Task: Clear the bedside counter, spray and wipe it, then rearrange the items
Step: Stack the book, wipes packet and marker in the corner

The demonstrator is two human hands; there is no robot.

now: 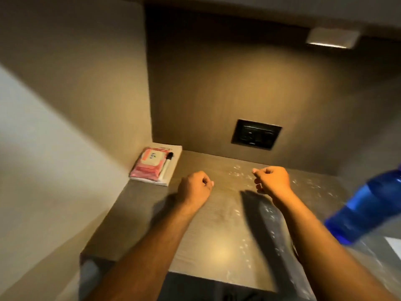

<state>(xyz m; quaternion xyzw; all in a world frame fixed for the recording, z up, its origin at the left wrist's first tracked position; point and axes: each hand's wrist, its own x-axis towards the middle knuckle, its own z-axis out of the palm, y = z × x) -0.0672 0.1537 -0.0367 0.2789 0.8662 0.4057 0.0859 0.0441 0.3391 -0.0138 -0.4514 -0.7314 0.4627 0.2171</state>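
The brown wood-grain bedside counter [217, 246] fills the middle of the view, with pale streaks and specks across its right half. In its back left corner lies a white booklet [171, 168] with a pink wipes pack [147, 165] and a black-capped marker [166, 165] on top. My left hand [194, 187] hovers over the counter as a loose fist, holding nothing. My right hand [272, 180] is curled the same way beside it, also with nothing in it. A blue bottle [366, 207] stands blurred at the right edge.
A dark socket plate [256, 134] sits on the back wall just above the counter. A lit lamp fixture [333, 38] hangs under the shelf at top right. A side panel closes the left; the counter's front edge is near me.
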